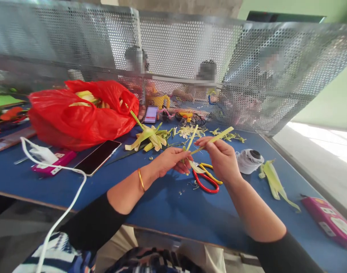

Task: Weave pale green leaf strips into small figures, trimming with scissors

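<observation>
My left hand (177, 159) pinches pale yellow-green corn husk strips (192, 137) over the middle of the blue table. Between the fingertips of my right hand (221, 157) is another long husk strip (223, 135), its lower end reaching to the left hand. A pale husk piece (196, 167) hangs below the left fingers. Beneath the hands lie scissors (207, 182) with red and yellow handles, their blades partly covered. To the right of my right hand stands a spool of white thread (250, 161). A loose husk (272, 178) lies beyond it.
A red plastic bag (82, 117) holding husks stands at the left. Near it are a phone (98, 157), a magenta box (54, 163) and a white cable (84, 182). Husk scraps (152, 137) lie behind my hands. Another magenta box (329, 218) is at right. A perforated metal screen (184, 45) borders the back; people sit beyond.
</observation>
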Action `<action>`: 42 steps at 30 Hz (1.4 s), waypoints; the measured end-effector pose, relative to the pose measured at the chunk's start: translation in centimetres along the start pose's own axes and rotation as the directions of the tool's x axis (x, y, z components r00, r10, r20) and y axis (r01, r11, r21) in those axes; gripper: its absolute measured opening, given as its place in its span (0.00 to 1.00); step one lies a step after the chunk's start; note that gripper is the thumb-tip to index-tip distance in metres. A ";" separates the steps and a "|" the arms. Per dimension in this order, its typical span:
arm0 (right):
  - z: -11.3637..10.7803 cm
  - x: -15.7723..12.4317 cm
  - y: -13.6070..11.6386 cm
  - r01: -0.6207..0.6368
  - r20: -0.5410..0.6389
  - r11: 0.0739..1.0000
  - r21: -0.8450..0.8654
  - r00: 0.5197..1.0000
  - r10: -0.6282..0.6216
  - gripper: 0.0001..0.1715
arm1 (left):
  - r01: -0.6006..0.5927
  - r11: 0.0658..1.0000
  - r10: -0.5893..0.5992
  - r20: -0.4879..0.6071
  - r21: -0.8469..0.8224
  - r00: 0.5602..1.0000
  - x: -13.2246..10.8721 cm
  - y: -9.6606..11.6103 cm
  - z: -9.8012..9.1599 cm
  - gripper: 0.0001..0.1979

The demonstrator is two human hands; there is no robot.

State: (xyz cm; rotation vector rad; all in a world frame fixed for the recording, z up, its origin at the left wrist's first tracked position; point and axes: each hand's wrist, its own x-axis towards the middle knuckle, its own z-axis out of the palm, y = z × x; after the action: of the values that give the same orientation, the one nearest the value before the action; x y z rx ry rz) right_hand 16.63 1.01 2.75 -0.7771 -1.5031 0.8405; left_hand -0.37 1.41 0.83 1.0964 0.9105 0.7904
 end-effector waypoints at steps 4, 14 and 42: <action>0.1 -0.1 -0.2 -0.045 -0.032 0.994 0.104 0.998 0.048 0.18 | -0.020 1.000 0.020 0.024 0.022 1.000 -0.2 0.1 0.0 0.14; -1.6 0.4 -0.6 0.015 0.261 0.836 -0.548 0.953 0.154 0.23 | -0.058 0.990 0.059 -0.005 0.130 0.998 0.1 0.1 -0.1 0.11; -2.2 0.9 0.5 -0.089 0.329 0.780 -0.620 0.872 0.362 0.19 | -0.031 0.987 0.027 0.028 0.156 0.999 0.2 0.0 0.0 0.10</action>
State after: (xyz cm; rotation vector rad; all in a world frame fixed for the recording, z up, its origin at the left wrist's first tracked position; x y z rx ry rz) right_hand 18.75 2.19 2.90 -1.3246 -2.1552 0.7562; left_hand -0.31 1.58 0.74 1.2569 0.9490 0.7366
